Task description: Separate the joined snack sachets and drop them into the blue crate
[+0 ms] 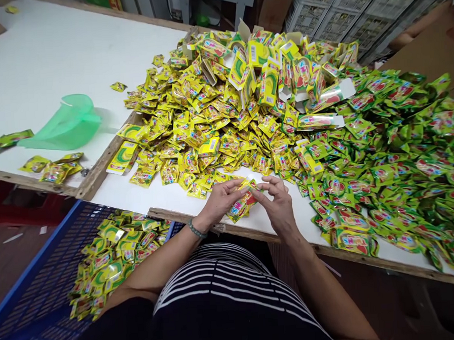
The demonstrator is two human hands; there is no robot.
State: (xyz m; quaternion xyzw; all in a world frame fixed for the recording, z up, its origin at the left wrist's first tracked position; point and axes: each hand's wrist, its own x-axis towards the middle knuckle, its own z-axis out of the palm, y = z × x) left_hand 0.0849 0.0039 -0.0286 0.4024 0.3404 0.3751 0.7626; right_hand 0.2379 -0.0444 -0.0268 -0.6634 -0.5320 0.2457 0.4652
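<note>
Near the table's front edge, my left hand and my right hand grip a small yellow, red and green printed box between them. Thumbs and fingers of both hands pinch its upper end; the exact state of its flap is hard to make out. Just beyond my hands lies a heap of small yellow sachets. Green sachets with red fruit prints spread to the right. Several yellow cartons, some with open flaps, rest on top of the heap at the back.
A blue plastic crate at lower left holds many filled-looking yellow boxes. On the white table lies a green scoop beside loose sachets. Wooden strips edge the table. Grey crates and a cardboard box stand at back right.
</note>
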